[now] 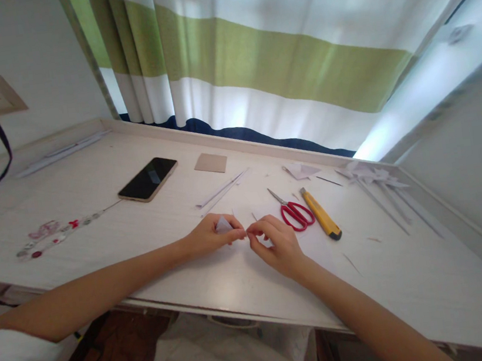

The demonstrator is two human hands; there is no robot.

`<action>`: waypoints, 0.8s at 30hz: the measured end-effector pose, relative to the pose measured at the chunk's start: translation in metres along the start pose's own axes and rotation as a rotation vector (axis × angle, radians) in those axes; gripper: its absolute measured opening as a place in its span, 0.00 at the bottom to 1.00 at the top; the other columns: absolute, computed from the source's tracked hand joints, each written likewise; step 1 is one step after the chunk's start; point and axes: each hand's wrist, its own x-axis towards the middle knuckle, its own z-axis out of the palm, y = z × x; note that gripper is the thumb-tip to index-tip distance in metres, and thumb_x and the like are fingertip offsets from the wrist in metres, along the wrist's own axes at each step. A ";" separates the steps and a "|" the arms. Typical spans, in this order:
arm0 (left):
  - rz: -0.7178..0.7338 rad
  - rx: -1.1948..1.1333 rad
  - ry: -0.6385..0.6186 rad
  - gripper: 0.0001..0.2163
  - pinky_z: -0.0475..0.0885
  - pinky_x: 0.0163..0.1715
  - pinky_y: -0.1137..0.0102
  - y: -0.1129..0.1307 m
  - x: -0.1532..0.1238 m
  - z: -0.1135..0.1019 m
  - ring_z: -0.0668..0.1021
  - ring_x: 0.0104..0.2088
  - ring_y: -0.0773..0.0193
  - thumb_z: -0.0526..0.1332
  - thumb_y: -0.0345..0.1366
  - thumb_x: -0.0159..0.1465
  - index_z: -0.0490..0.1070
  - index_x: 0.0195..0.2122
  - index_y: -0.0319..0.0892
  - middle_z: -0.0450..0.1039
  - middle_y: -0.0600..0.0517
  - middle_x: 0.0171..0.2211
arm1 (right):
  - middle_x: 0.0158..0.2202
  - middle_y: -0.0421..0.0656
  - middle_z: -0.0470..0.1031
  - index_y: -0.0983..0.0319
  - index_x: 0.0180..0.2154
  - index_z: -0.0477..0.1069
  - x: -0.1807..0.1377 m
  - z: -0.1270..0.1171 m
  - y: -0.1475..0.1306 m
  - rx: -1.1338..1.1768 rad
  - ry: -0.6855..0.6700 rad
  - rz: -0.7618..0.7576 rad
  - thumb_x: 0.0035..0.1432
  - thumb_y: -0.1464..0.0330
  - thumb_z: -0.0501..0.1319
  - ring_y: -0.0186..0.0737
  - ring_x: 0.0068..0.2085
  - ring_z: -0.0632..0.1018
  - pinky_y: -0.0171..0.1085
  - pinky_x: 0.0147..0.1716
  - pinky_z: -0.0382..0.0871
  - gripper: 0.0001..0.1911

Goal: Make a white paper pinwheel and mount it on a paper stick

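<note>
My left hand (211, 234) rests on the white table (95, 223) with its fingers closed round a small folded piece of pale paper (222, 225). Right beside it, my right hand (275, 243) pinches at the paper's right end, fingertips curled together and meeting the left hand's fingertips. Both forearms reach in from the near edge. Most of the paper is hidden inside the left hand.
Red-handled scissors (295, 212) and a yellow utility knife (320, 214) lie just right of my hands. A black phone (148, 179), a tan card square (211, 162), thin paper strips (221, 193), a folded paper shape (300, 170) and paper pinwheels (379, 186) lie farther back. A striped curtain hangs behind.
</note>
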 end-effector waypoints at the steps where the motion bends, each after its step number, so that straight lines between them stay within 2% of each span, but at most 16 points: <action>1: 0.007 0.012 -0.004 0.10 0.64 0.23 0.76 -0.001 0.000 0.000 0.70 0.23 0.70 0.59 0.39 0.55 0.71 0.27 0.35 0.70 0.52 0.23 | 0.25 0.41 0.68 0.62 0.31 0.67 0.000 0.000 0.000 0.008 -0.007 0.004 0.52 0.72 0.54 0.34 0.29 0.69 0.33 0.26 0.64 0.04; 6: 0.040 0.077 -0.016 0.10 0.64 0.23 0.76 -0.003 -0.001 0.000 0.70 0.24 0.69 0.58 0.38 0.55 0.71 0.28 0.35 0.69 0.53 0.22 | 0.24 0.40 0.67 0.61 0.29 0.67 0.002 -0.002 -0.001 0.072 -0.052 0.050 0.51 0.73 0.54 0.33 0.28 0.69 0.32 0.25 0.64 0.04; 11: 0.090 0.153 -0.015 0.08 0.64 0.29 0.74 -0.002 -0.001 -0.001 0.72 0.27 0.67 0.58 0.36 0.55 0.71 0.27 0.35 0.71 0.52 0.24 | 0.24 0.38 0.67 0.62 0.29 0.66 0.002 -0.003 0.001 0.169 -0.113 0.112 0.49 0.74 0.55 0.30 0.25 0.69 0.29 0.22 0.65 0.04; 14: 0.106 0.183 -0.017 0.08 0.64 0.29 0.74 -0.002 -0.001 -0.001 0.72 0.28 0.66 0.58 0.36 0.55 0.71 0.27 0.36 0.71 0.51 0.25 | 0.23 0.37 0.68 0.62 0.29 0.66 0.002 -0.002 0.003 0.213 -0.135 0.143 0.50 0.73 0.55 0.29 0.24 0.70 0.28 0.21 0.65 0.03; 20: 0.135 0.237 0.011 0.09 0.64 0.28 0.75 -0.002 -0.001 -0.002 0.71 0.27 0.68 0.56 0.37 0.57 0.70 0.27 0.36 0.71 0.52 0.25 | 0.23 0.38 0.68 0.62 0.29 0.65 0.003 -0.001 0.003 0.185 -0.087 0.200 0.51 0.73 0.54 0.31 0.25 0.70 0.29 0.21 0.65 0.03; 24: 0.161 0.270 0.023 0.10 0.64 0.29 0.75 -0.003 0.000 -0.002 0.71 0.27 0.68 0.56 0.38 0.57 0.70 0.27 0.36 0.71 0.52 0.25 | 0.23 0.39 0.66 0.62 0.28 0.66 0.003 -0.003 -0.001 0.124 -0.080 0.178 0.50 0.73 0.55 0.32 0.26 0.68 0.31 0.23 0.63 0.02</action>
